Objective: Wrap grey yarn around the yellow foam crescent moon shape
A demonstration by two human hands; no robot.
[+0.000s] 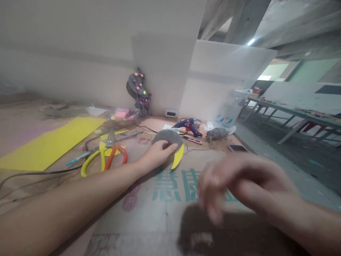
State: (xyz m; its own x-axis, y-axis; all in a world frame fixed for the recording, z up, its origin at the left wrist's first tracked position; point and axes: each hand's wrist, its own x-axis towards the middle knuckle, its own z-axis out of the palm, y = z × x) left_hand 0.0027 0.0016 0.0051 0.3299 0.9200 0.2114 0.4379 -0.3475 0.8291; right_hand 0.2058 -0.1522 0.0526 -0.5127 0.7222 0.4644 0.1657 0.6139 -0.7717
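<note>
My left hand point(156, 155) is closed on a crescent point(178, 156) resting at the cardboard point(138, 222). Grey yarn covers its upper part, while the lower tip shows bare yellow. Thumb and fingers press on the wrapped section. To the right, my right hand point(239, 181) hangs above the cardboard with bent fingers, smeared by motion; whether it holds anything does not show. A strand of grey yarn runs from near the crescent toward a yarn ball point(217, 134). Behind the crescent lie a blue glue gun point(188, 124) with a red light and a pink utility knife point(194, 140).
Scissors point(102, 160) with yellow and red handles and a yellow sheet point(58, 142) lie left. A grey crescent with pompoms point(133, 86) leans on the back panel beside a small clock point(171, 113). A clear jug point(227, 110) and a phone point(237, 148) are right.
</note>
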